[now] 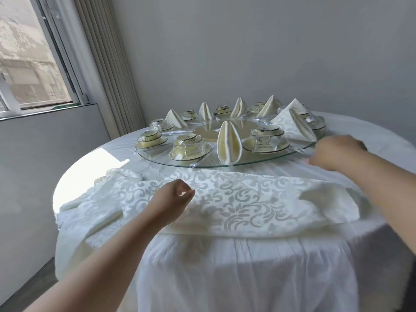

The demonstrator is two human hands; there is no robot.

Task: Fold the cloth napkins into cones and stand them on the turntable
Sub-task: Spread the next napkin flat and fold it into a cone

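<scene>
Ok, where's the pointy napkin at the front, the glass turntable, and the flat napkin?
Front cone (228, 143), head view, middle of its folds.
Turntable (254, 162), head view, bare front rim.
Flat napkin (243, 197), head view, patterned middle.

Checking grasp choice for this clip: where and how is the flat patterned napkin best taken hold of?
Probably by its far edge, pinched from above. The patterned napkin lies flat near the table's front, its far edge just short of the glass turntable, with the left hand and right hand near that edge.
</scene>
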